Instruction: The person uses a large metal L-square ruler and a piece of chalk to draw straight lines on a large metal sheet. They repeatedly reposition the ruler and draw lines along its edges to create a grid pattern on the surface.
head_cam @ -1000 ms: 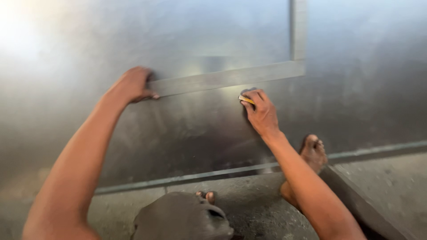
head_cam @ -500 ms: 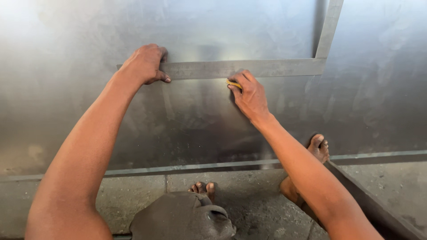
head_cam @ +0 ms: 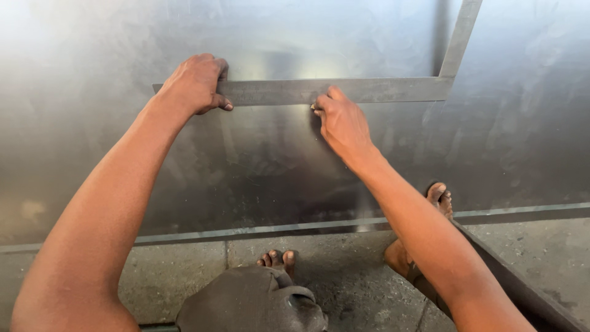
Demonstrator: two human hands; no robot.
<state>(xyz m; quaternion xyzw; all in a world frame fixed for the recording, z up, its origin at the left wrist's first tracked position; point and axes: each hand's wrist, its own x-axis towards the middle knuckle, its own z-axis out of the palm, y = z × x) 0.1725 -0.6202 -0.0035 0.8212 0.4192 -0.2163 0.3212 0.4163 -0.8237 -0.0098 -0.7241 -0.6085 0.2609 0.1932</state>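
A large grey metal sheet (head_cam: 258, 178) lies flat in front of me. On it rests an L-shaped steel square (head_cam: 381, 90), its long arm running left to right and its short arm pointing away at the right. My left hand (head_cam: 195, 83) presses down on the left end of the long arm, fingers curled over its far edge. My right hand (head_cam: 342, 122) sits against the near edge of that arm near its middle. Its fingers pinch a small marking tool (head_cam: 314, 108), which is mostly hidden by the fingers.
The sheet's near edge (head_cam: 258, 231) runs across the view above a concrete floor (head_cam: 184, 276). My bare feet (head_cam: 278, 258) (head_cam: 440, 198) and a knee in dark cloth (head_cam: 252, 304) are at the bottom. A dark metal strip (head_cam: 522, 289) slants at bottom right.
The view has shifted, so the square and both hands sit further right and higher in view. My right hand stays at the square's near edge and the left keeps pressing on its end.
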